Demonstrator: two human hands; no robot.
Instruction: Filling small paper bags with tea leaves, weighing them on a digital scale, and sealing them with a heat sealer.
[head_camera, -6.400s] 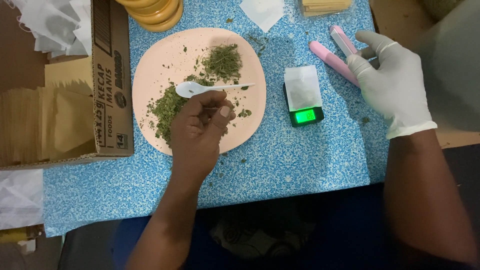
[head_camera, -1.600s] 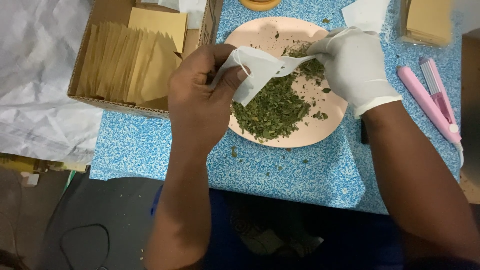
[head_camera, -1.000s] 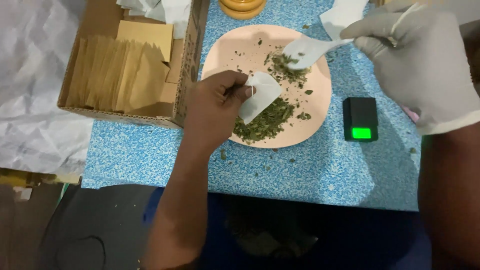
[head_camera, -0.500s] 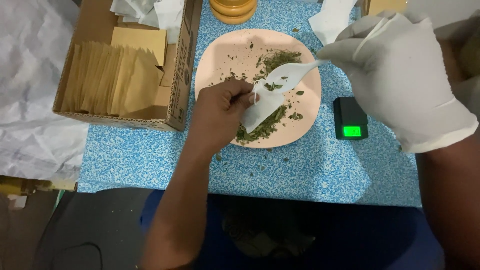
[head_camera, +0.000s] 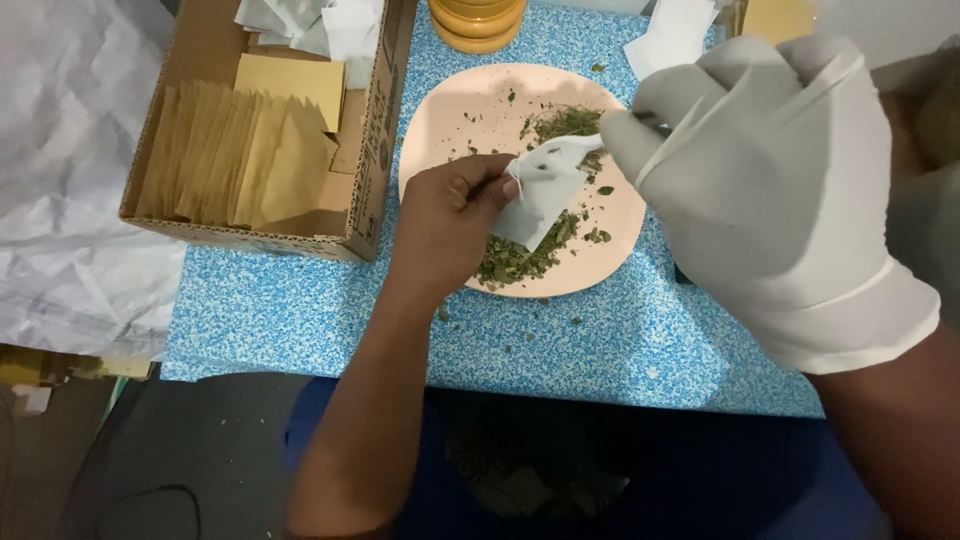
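- A small white paper sachet (head_camera: 543, 190) sits between the two hands, just above the peach plate (head_camera: 470, 105); it looks thin, soft and slightly creased, with its mouth turned towards the gloved hand, seemingly so that it can be filled.
- The left hand (head_camera: 445, 215) is bare and pinches the sachet's near edge between thumb and fingertips, closed narrowly on the paper, so the pouch hangs open over the plate and spills would land there.
- The right hand (head_camera: 770, 190), in a smooth white glove, is curled into a near fist at the sachet's far edge; it seems to grip a thin white utensil whose tip meets the pouch, but the glove hides most of it, so what it holds cannot be told for sure.
- Under and just beyond the left hand's fingers lies a loose heap of dried green leaf (head_camera: 520, 258), flaky and crumbly, scattered over the round, matt plate; a few flecks have fallen on the desk (head_camera: 300, 310), which has a speckled blue and white cover.
- Left of the left hand stands an open cardboard box (head_camera: 375, 150) packed with flat tan paper envelopes (head_camera: 235, 150) set on edge, close by.
- Beyond both hands, at the desk's far edge, are a round yellow-brown container (head_camera: 478, 22) and a loose white paper piece (head_camera: 672, 35).
- Crumpled white sheeting (head_camera: 70, 190) lies further left of the box.
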